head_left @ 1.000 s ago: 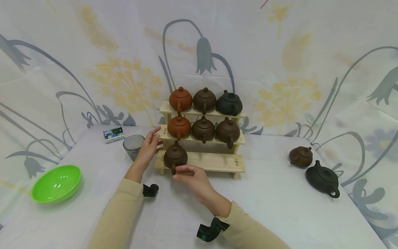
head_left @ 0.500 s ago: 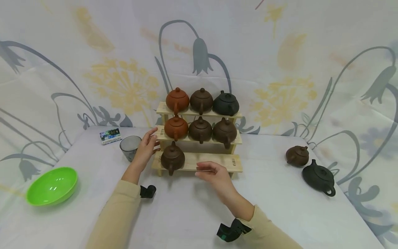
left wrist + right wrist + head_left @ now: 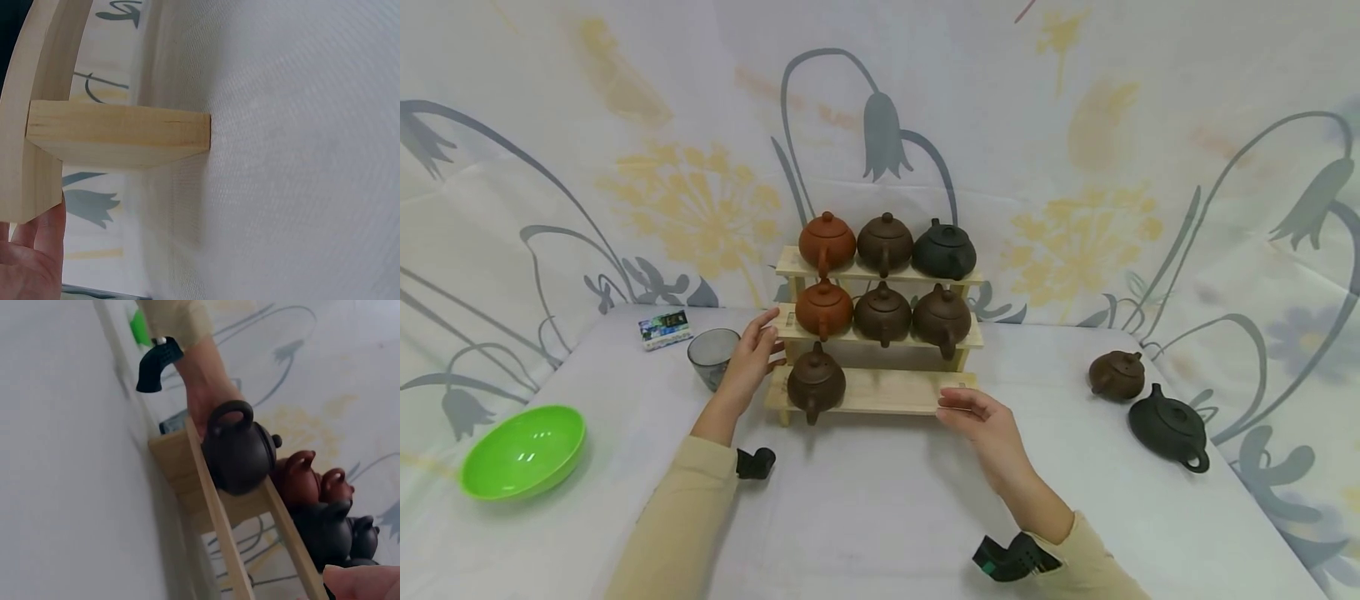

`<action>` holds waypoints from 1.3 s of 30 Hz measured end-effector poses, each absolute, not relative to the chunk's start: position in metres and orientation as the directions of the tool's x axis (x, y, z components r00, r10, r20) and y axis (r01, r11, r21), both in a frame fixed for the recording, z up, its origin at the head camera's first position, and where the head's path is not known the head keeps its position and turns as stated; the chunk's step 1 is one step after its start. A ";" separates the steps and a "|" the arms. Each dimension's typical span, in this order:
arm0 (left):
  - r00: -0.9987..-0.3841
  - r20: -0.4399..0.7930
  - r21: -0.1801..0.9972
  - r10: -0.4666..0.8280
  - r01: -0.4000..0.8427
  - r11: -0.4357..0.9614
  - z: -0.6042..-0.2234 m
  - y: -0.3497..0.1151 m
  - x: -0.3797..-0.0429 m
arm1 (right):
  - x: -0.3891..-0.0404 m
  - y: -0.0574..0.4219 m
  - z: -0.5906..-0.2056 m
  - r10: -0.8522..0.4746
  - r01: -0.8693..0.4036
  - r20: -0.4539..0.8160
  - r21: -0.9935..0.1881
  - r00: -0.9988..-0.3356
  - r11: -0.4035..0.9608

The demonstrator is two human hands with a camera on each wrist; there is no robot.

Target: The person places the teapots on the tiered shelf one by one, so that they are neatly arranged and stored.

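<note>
A dark brown teapot (image 3: 816, 381) stands at the left end of the bottom shelf of a three-tier wooden stand (image 3: 887, 392). My left hand (image 3: 748, 363) rests against the stand's left side; in the left wrist view its fingers (image 3: 49, 231) lie along the shelf's end. My right hand (image 3: 988, 429) hovers before the bottom shelf's right end, fingers loosely bent, with nothing between them. Two brown teapots and a red-brown teapot (image 3: 823, 308) fill the middle shelf. Above sit another red-brown teapot (image 3: 827, 243), a brown teapot (image 3: 885, 242) and a black teapot (image 3: 945, 250).
To the right stand a small brown teapot (image 3: 1117, 375) and a flat black teapot (image 3: 1169, 429). A grey glass cup (image 3: 711, 354) is close to my left hand, with a small patterned box (image 3: 666, 330) behind it. A green bowl (image 3: 523, 452) lies far left.
My right hand has let go of the dark brown teapot on the bottom shelf and moved right along the shelf. My left hand has stayed at the stand's left side.
</note>
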State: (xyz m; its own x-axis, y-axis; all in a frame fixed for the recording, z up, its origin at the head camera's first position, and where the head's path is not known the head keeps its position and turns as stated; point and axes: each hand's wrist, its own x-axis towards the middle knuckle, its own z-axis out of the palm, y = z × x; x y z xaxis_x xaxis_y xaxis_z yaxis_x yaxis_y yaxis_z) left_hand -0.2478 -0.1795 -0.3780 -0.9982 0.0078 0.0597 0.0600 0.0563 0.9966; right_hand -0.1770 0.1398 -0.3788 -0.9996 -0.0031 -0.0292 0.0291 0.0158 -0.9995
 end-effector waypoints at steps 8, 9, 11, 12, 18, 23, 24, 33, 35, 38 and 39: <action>-0.998 0.061 0.996 0.010 0.061 0.063 -0.380 -0.180 -0.248 | -0.176 0.177 -0.382 0.057 0.079 -0.074 -0.994 -0.996 0.081; -0.998 0.061 0.996 0.010 0.062 0.063 -0.380 -0.180 -0.248 | -0.177 0.182 -0.381 0.067 0.089 -0.083 -0.992 -0.994 0.089; -0.998 0.062 0.996 0.008 0.063 0.061 -0.379 -0.180 -0.248 | -0.177 0.192 -0.380 0.087 0.104 -0.096 -0.990 -0.992 0.097; -0.998 0.062 0.996 0.008 0.062 0.060 -0.379 -0.180 -0.247 | -0.177 0.197 -0.380 0.097 0.112 -0.103 -0.989 -0.990 0.095; -0.998 0.057 0.996 0.012 0.058 0.062 -0.379 -0.180 -0.246 | -0.179 0.227 -0.379 0.193 0.138 -0.124 -0.989 -0.973 0.060; -0.998 0.060 0.996 0.014 0.060 0.064 -0.379 -0.180 -0.247 | -0.181 0.250 -0.377 0.257 0.109 -0.103 -0.994 -0.961 0.011; -0.998 0.060 0.996 0.013 0.060 0.065 -0.379 -0.180 -0.247 | -0.182 0.254 -0.377 0.272 0.110 -0.108 -0.994 -0.956 -0.007; -0.997 0.069 0.995 0.022 0.070 0.065 -0.379 -0.180 -0.246 | -0.195 0.286 -0.377 0.370 0.147 -0.178 -0.983 -0.912 -0.110; -0.997 0.073 0.995 0.024 0.074 0.067 -0.379 -0.180 -0.246 | -0.199 0.291 -0.378 0.388 0.151 -0.187 -0.981 -0.902 -0.123; -0.997 0.076 0.995 0.025 0.077 0.064 -0.379 -0.181 -0.246 | -0.205 0.298 -0.381 0.422 0.154 -0.202 -0.977 -0.884 -0.144; -0.997 0.076 0.995 0.025 0.077 0.064 -0.379 -0.181 -0.246 | -0.207 0.300 -0.382 0.433 0.156 -0.207 -0.976 -0.877 -0.150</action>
